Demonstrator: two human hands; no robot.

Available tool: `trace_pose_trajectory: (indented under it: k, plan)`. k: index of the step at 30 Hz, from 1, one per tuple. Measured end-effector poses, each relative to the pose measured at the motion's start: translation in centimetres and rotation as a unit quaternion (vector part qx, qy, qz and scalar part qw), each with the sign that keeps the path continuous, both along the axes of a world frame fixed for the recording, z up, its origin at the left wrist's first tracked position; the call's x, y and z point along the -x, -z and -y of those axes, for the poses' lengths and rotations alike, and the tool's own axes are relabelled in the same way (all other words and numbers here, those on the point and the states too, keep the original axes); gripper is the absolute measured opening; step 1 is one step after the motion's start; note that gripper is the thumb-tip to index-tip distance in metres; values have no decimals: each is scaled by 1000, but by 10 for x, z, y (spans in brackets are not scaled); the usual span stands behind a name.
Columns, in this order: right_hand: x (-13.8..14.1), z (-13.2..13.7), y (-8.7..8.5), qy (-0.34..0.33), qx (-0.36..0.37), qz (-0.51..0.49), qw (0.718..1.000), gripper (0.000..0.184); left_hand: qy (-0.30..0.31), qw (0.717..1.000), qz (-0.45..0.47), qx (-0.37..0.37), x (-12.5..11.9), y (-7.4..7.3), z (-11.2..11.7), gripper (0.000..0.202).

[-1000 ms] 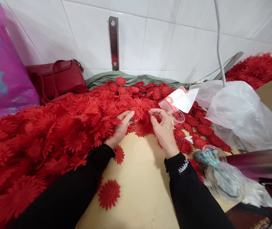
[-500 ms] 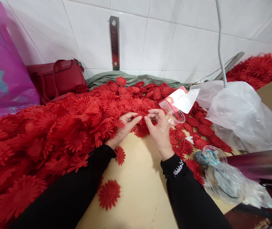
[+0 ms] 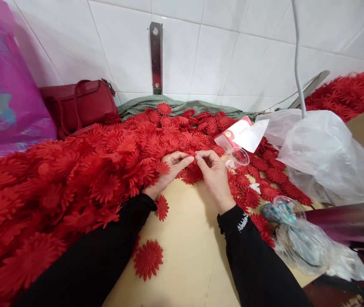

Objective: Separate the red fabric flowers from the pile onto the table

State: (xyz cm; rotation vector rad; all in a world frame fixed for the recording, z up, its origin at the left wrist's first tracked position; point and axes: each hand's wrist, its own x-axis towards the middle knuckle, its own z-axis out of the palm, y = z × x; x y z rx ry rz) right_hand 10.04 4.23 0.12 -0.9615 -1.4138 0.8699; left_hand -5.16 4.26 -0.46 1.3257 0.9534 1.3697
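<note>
Near the front edge of a big heap of red artificial flower pieces (image 3: 105,157), my two hands meet fingertip to fingertip. My left hand (image 3: 171,169) is closed in a pinch, thumb against fingers, on a red flower piece. From the other side my right hand (image 3: 214,175) pinches the same piece between thumb and forefinger. Most of that piece is hidden by the fingers and blends into the red heap behind. One loose red flower (image 3: 148,259) lies flat on the pale tabletop (image 3: 188,251), and a smaller-looking one (image 3: 162,207) rests beside my left wrist.
A red handbag (image 3: 81,104) and a purple plastic bag (image 3: 6,94) stand at the left. To the right are a red and white packet (image 3: 238,130), a clear round cup (image 3: 240,156), a white plastic bag (image 3: 319,149) and bagged clutter (image 3: 306,247). A tiled wall (image 3: 182,51) closes off the back.
My right hand's fingers have closed in toward the left fingertips, narrowing the gap between them. The whole view has shifted slightly; the surrounding things stay where they were.
</note>
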Motion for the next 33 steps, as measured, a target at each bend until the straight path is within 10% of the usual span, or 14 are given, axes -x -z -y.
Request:
trace_pose_trajectory:
  k: [11, 18, 33]
  plan:
    - [0, -2, 3, 128, -31, -65, 989, 17, -7, 1000, 3, 1, 1, 6, -2, 29]
    - [-11, -5, -1, 212, -102, 92, 967, 12, -38, 993, 106, 22, -3, 8, -7, 33]
    - [6, 6, 1, 124, -116, 143, 975, 8, -24, 997, 71, 12, -5, 0, -1, 30]
